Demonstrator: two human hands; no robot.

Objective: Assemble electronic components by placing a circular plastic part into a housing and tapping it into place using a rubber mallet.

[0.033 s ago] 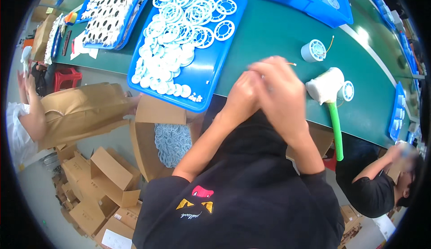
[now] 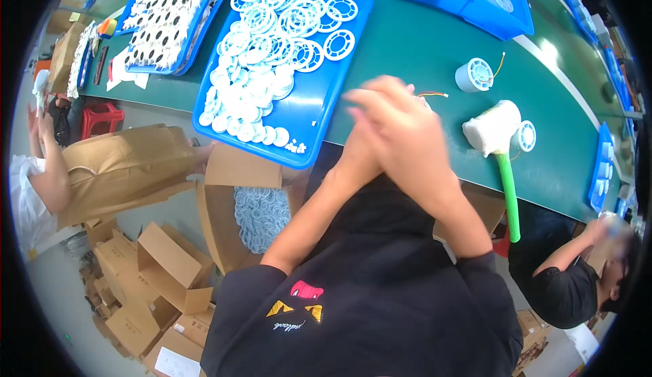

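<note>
Over the table's front edge my two hands are together, the right laid across the left. My right hand (image 2: pixel 407 132) is smeared by motion, its fingers pointing up and left. Beneath it, my left hand (image 2: pixel 360 153) has its fingers mostly hidden and looks closed round something I cannot make out. A thin wire with a small white connector (image 2: pixel 445 94) pokes out beyond the hands. To their right lies a white-headed mallet (image 2: pixel 492 128) with a green handle. Near it are a white round motor-like part (image 2: pixel 473 76) with a wire and another white slotted round part (image 2: pixel 526 136).
Left of my hands, a blue tray (image 2: pixel 309 109) holds many white rings and discs. Further left are stacked trays of white parts (image 2: pixel 170 20). A blue bin (image 2: pixel 468 7) stands at the back. Below are cardboard boxes (image 2: pixel 129 261); co-workers sit at both sides (image 2: pixel 564 289).
My right hand has shifted up and left across my left hand, and its fingers now reach further left. More of the thin wire shows beyond the hands.
</note>
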